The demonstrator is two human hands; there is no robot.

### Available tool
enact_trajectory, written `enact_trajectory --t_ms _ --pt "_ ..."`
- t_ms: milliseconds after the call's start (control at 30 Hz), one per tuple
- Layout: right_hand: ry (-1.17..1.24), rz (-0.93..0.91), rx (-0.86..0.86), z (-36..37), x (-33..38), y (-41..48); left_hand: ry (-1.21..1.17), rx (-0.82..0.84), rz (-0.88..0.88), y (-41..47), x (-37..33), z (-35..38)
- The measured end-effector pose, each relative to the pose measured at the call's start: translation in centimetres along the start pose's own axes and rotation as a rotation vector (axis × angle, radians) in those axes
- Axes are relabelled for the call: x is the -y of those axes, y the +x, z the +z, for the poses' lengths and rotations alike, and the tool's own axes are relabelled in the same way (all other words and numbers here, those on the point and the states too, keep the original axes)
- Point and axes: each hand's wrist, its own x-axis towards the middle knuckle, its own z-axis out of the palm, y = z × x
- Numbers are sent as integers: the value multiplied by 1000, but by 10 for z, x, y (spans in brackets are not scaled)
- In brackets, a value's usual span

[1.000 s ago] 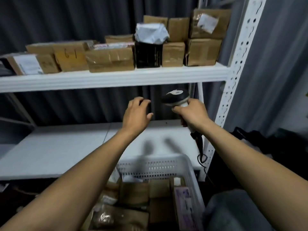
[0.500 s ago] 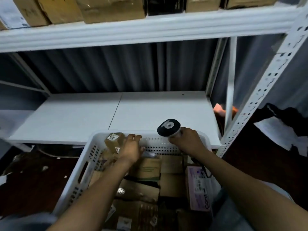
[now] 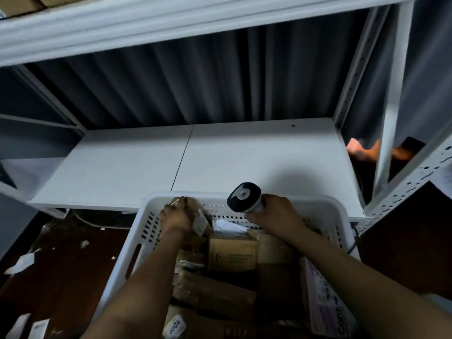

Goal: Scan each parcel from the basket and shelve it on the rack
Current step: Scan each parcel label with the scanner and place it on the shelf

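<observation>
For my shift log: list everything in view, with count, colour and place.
white metal rack shelf: one, white, ahead
white slotted plastic basket: one, white, before the shelf
brown cardboard parcels: several, brown, piled in basket
small brown labelled parcel: one, brown, basket's far-left corner
black-and-white handheld scanner: one, black-and-white, over basket's far rim
dark grey curtain: one, grey, behind rack
white paper scraps: several, white, floor left
left hand: one, gripping small parcel
right hand: one, holding scanner

In the white basket [image 3: 325,204] at 6 o'clock, the left hand [image 3: 175,216] grips a small brown parcel [image 3: 192,205] at the basket's 11 o'clock corner, while the right hand [image 3: 274,216] holds a black-headed scanner [image 3: 244,196] over its 12 o'clock rim, the rack's white shelf [image 3: 244,155] lying beyond.
</observation>
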Motion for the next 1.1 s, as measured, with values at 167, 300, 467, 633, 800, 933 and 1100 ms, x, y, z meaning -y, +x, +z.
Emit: enact_trajectory --t_ms 167,300,467,633,800,933,1100 --pt "45 18 5 3 1 -3 -236 0 -30 -1 4 2" --pt "66 32 5 3 5 -8 -289 -60 -51 -20 5 -4" --pt "76 18 -24 0 7 -11 -421 -184 -57 -55 -9 -29" --pt "209 15 -62 -8 11 -15 -622 -368 103 -93 -27 -58" --pt "406 56 -157 -17 11 -20 -984 -436 67 -124 -47 -82" --pt "610 151 -201 -25 4 -20 -1298 -327 -20 -137 -58 -83" --pt "916 229 -208 -37 0 -25 -1142 -160 -30 -149 -66 -80"
